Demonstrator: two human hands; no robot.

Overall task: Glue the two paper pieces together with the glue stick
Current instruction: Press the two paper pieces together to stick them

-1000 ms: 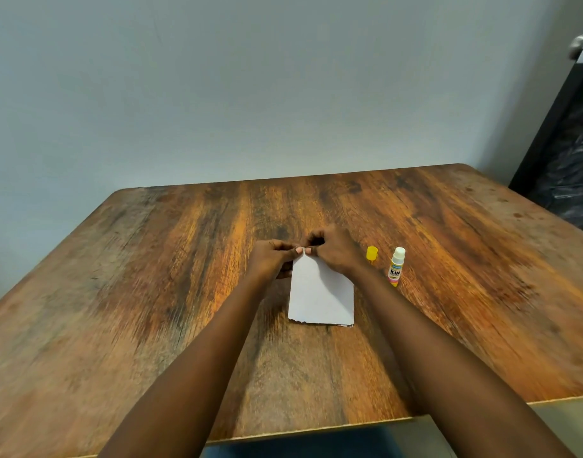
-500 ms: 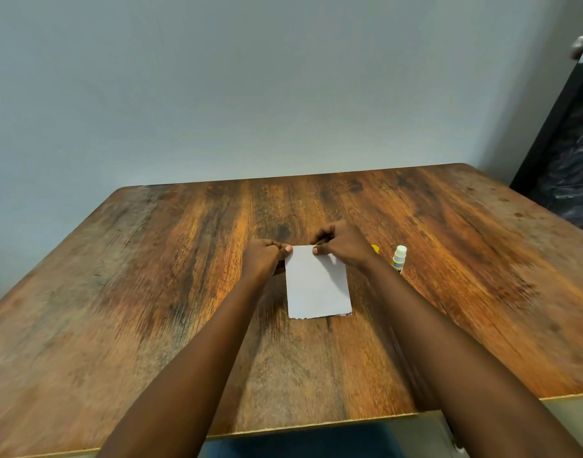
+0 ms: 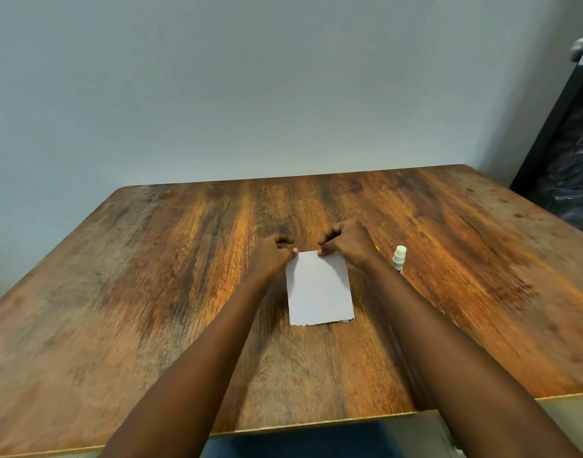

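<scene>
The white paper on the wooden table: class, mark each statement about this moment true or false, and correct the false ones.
1. Both hands pinch the far edge of the white paper. True: the left hand and the right hand each hold a far corner.
2. The glue stick is held in the right hand. False: it lies on the table, to the right of that hand.
3. The paper's near edge looks ragged. True.
4. The glue stick lies to the left of the paper. False: it is on the right.
5. The paper hangs over the table's near edge. False: it lies well inside the tabletop.
</scene>
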